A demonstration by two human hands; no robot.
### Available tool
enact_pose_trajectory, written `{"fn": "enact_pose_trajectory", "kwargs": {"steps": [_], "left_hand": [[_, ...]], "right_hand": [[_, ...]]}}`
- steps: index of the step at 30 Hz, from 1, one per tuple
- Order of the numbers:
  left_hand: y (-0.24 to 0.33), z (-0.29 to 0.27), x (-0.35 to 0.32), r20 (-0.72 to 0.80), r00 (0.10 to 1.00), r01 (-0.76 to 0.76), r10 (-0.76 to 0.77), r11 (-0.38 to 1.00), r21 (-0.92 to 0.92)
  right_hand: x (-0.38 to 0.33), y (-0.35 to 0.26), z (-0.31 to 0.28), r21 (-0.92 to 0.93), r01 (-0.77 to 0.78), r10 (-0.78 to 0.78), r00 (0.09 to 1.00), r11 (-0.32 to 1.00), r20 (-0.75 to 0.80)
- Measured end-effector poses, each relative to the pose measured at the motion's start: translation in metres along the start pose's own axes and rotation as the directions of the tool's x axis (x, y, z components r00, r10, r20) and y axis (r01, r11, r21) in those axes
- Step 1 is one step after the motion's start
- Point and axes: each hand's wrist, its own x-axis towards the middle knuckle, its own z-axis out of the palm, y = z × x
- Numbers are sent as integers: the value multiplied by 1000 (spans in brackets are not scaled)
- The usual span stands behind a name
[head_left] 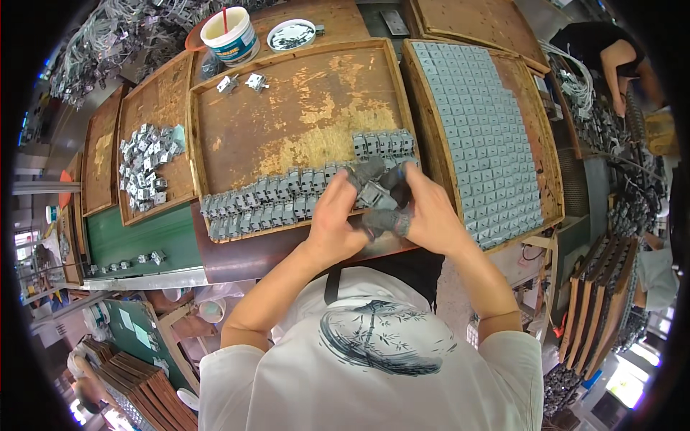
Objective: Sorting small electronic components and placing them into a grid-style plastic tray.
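My left hand (335, 221) and right hand (433, 215), several fingers wrapped in dark grey coverings, are found just right of centre in the frame, drawn together and clamped on a small grey box-shaped metal part (375, 195), held tilted between them over the near edge of a shallow brown wooden tray with a worn base (251, 136). Beside my left hand, packed rows of similar grey parts (266, 197) line that tray's near side; a shorter block of grey parts (383, 144) sits behind my fingers. Two loose silver-grey parts (256, 82) lie at its far left corner. Right of centre, a second wooden tray (543, 158) carries close-set grey square pieces (485, 136). Beyond, at upper centre-left, stand a white plastic bucket (231, 44) and a round white dish (291, 34) of small dark pieces.
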Motion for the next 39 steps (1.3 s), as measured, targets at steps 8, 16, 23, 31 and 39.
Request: {"fn": "enact_pose_trajectory", "kwargs": {"steps": [8,16,23,31,39], "left_hand": [[-9,12,5,41,977,-212,208,969,129],[-30,11,42,231,972,-92,47,977,191],[-134,-27,57,255,835,451,-487,872,190],[-115,-22,81,510,589,690,-626,719,86],[-101,-50,11,79,935,321,-346,919,228]], "right_hand": [[-3,22,-1,223,-185,136,967,957,217],[13,59,-39,15,-230,218,939,973,267],[62,192,-189,120,-455,426,664,882,-615],[88,343,-234,-29,-572,470,701,820,-537],[94,312,-245,364,-527,630,518,768,-579]]}}
